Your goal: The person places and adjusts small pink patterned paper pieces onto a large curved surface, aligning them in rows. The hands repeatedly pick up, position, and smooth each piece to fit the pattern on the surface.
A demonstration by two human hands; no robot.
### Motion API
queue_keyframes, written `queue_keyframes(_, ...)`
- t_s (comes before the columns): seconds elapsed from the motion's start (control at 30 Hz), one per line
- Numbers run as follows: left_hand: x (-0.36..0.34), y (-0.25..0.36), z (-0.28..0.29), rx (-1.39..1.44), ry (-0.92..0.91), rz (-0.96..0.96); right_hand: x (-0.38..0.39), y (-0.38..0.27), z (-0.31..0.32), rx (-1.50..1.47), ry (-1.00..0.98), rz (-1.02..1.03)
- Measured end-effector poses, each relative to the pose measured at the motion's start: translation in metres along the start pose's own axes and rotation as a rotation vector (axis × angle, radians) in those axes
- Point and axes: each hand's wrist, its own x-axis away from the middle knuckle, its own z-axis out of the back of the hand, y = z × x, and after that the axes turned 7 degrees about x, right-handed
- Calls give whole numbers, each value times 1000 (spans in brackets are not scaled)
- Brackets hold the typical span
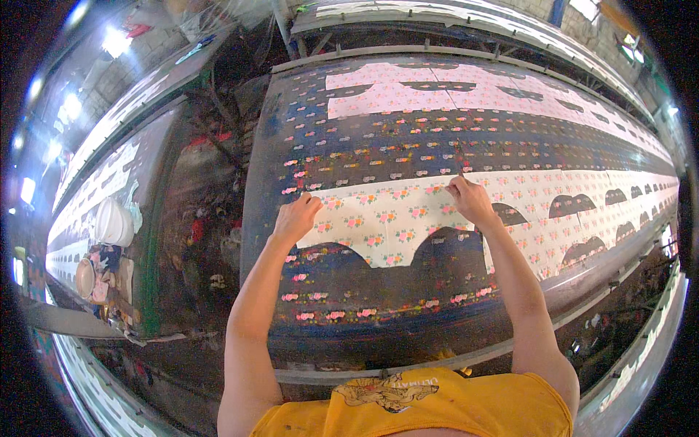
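A cream fabric piece [386, 218] with pink and orange flower prints lies across the near part of a long dark table [349, 280]. Two curved cutouts shape its near edge. My left hand [297, 218] pinches its far left corner, fingers closed. At the far right corner, my right hand [469, 199] grips the same piece between thumb and fingers. More printed fabric [535, 200] with half-round cutouts runs on to the right, beside my right hand. Rows of printed flower marks show on the dark tabletop around the piece.
Pink-white fabric pieces [408, 87] lie along the table's far side. To the left, past a dark gap, another long table holds cut fabric, a white bucket [114, 222] and a smaller tub [85, 277]. A metal rail [437, 364] borders the near edge.
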Motion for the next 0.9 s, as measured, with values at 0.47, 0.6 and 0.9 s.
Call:
queue_keyframes(0.47, -50, -44, -57, 66, -166, 131, -48, 44, -71, 77, -97, -8)
queue_keyframes(0.6, -50, -59, -67, 209, -39, 72, -50, 46, -74, 30, -45, -14)
queue_keyframes(0.9, -59, -59, -69, 310, -279, 290, -53, 41, -75, 83, -90, -34)
